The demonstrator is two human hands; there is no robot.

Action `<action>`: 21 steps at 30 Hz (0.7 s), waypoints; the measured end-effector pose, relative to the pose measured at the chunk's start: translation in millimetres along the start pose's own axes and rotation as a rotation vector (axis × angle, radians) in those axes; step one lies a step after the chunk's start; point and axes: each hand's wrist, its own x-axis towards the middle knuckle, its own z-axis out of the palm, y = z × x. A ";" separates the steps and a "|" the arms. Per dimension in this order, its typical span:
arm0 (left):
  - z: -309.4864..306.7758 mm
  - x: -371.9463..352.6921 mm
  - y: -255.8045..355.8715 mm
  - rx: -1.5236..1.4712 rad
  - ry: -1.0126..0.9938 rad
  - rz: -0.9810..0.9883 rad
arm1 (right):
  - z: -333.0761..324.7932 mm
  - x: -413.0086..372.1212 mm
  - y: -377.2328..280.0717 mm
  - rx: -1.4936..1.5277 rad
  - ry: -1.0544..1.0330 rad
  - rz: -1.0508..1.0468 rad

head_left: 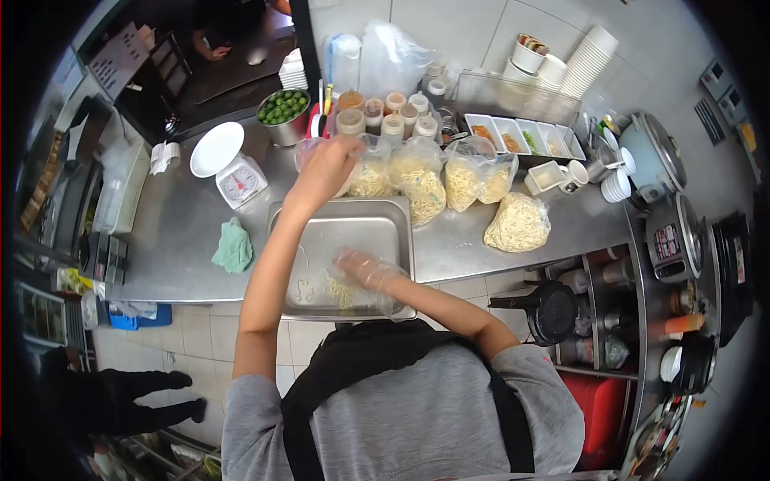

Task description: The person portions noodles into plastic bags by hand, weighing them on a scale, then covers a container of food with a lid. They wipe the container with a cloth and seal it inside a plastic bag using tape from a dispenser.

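Note:
A steel tray [277, 240] sits at the counter's front edge, with a small clump of yellow noodles [340, 290] and a few loose strands on its bottom. My right hand [365, 270] wears a clear plastic glove and reaches low over the tray beside the noodles, fingers stretched out. Raised above the tray's far side is my left hand [330, 167], bare, its fingers curled near clear plastic. Whatever it may hold is hidden. Several clear bags of noodles [423, 188] stand just behind the tray. Another noodle bag [517, 223] lies further right.
Left of the tray are a dial scale [239, 180] and a green cloth [233, 245]. Behind stand a pot of green limes [283, 108], sauce bottles [393, 127] and a topping rack [525, 138]. Cookers [674, 236] line the right side. Another person's legs [148, 397] show at lower left.

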 end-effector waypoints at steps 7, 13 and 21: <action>106.5 100.5 -34.8 0.128 -0.214 0.228 | 17.3 -3.2 12.3 0.227 0.127 -0.086; 139.1 114.0 -16.0 0.299 -0.528 -0.294 | -44.6 -32.3 5.4 1.109 0.097 0.020; 159.2 92.3 -16.7 0.119 -0.168 -0.099 | -114.5 -74.8 9.6 1.518 0.189 -0.034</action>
